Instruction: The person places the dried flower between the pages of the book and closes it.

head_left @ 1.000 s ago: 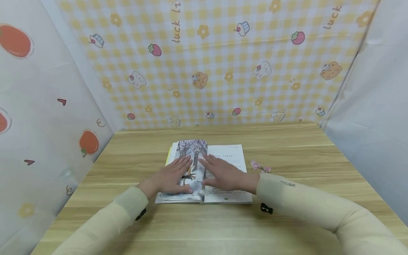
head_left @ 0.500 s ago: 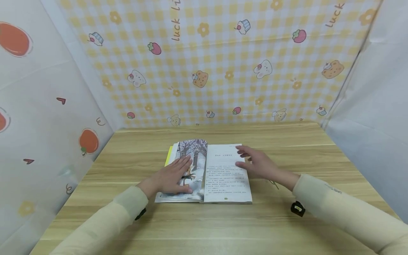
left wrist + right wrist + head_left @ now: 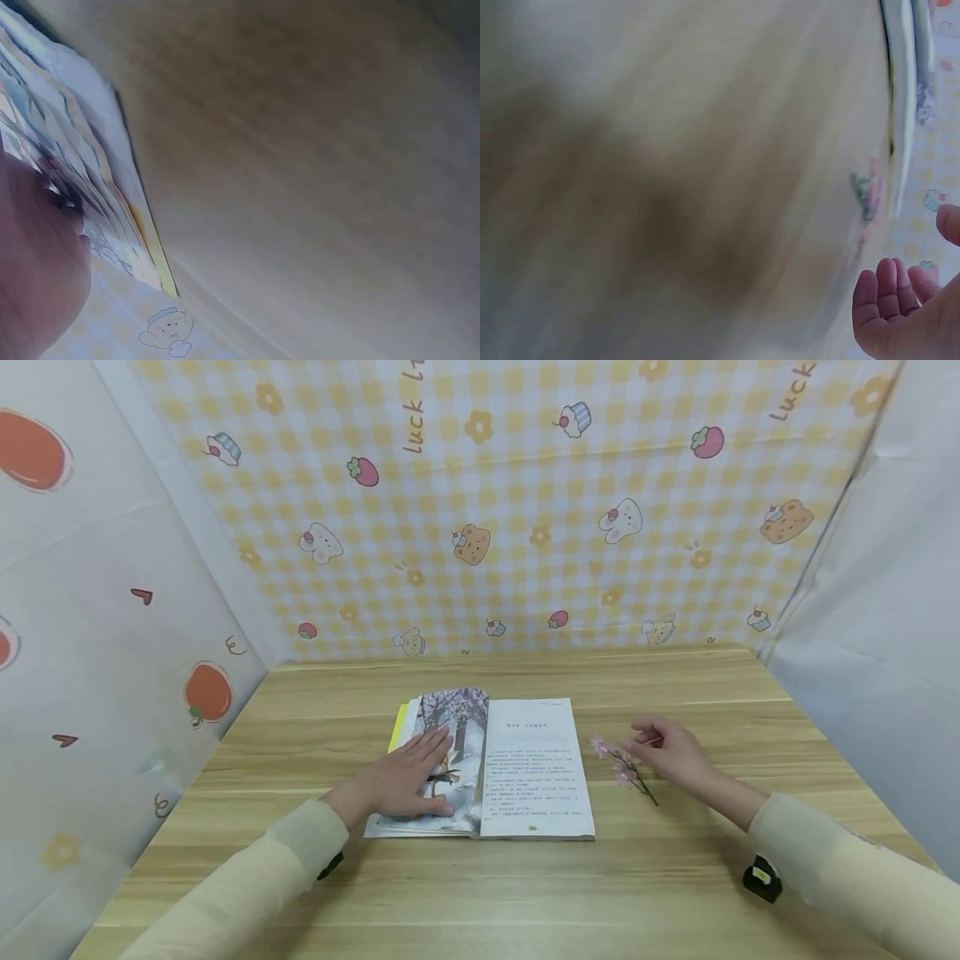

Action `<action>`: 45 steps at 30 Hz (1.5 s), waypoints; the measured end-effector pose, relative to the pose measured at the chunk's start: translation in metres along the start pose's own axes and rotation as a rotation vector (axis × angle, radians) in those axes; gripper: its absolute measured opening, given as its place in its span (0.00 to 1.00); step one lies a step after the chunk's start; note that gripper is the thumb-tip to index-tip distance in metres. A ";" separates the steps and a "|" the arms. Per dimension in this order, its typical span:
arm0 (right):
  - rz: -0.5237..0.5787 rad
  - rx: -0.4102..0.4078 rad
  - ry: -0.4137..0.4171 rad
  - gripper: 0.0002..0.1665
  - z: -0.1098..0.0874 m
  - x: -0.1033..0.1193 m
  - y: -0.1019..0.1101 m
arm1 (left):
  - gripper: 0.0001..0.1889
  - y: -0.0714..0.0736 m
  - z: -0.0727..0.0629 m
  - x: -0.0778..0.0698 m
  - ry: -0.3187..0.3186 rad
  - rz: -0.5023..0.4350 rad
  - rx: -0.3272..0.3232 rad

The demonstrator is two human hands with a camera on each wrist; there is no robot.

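An open book [image 3: 534, 789] lies on the table, a wintry tree picture on its left page and printed text on the right. My left hand [image 3: 408, 777] rests flat on the picture page, fingers spread. In the left wrist view, the book's stacked page edges [image 3: 97, 142] show beside that hand. Right of the book lies a sprig of pink flowers [image 3: 626, 772] with a thin dark stem. My right hand [image 3: 675, 756] hovers by the blossoms with loosely bent fingers. The right wrist view shows its thumb apart from the fingers [image 3: 886, 289], nothing between them.
The wood-grain table [image 3: 450, 902] reaches back to a yellow checked cloth wall [image 3: 525, 477] with cartoon prints. White cloth panels stand at left [image 3: 97, 693] and right [image 3: 885, 610]. A black strap device [image 3: 762, 878] sits at the right wrist.
My right hand has lifted off the book and moved right, past its edge, to beside the flower sprig. My left hand stays on the left page.
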State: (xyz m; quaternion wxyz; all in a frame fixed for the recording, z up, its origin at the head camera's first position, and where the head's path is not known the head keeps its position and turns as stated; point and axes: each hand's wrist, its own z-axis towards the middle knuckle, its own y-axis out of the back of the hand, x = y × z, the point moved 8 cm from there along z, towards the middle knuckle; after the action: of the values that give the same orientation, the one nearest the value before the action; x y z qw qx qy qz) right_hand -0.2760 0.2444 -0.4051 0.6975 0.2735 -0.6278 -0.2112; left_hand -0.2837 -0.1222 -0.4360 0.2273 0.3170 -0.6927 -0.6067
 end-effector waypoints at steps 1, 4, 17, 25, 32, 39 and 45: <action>-0.005 0.006 -0.007 0.30 -0.002 -0.003 0.000 | 0.58 0.000 0.000 0.000 -0.001 0.000 -0.002; -0.026 0.029 -0.033 0.30 -0.006 -0.012 0.000 | 0.58 0.001 0.000 -0.001 -0.006 -0.006 -0.004; -0.119 -0.007 0.035 0.23 -0.008 -0.021 -0.007 | 0.58 0.002 0.000 -0.002 0.008 -0.020 0.008; -0.095 -0.009 0.035 0.15 -0.007 -0.020 -0.010 | 0.58 0.002 -0.002 -0.002 0.003 -0.024 -0.003; -0.106 0.020 -0.015 0.10 -0.005 -0.020 -0.013 | 0.58 0.000 -0.002 -0.001 0.005 -0.021 0.003; -0.138 0.007 -0.054 0.09 -0.001 -0.021 -0.013 | 0.58 0.002 -0.003 -0.002 0.004 -0.035 0.004; -0.172 -0.035 -0.047 0.07 -0.001 -0.018 -0.012 | 0.58 0.002 -0.003 -0.002 0.003 -0.031 0.001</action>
State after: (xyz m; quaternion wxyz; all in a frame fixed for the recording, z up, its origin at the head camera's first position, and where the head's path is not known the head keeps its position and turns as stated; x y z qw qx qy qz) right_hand -0.2767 0.2472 -0.4268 0.6665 0.3093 -0.6143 -0.2877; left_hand -0.2801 -0.1230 -0.4336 0.2186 0.3286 -0.6876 -0.6095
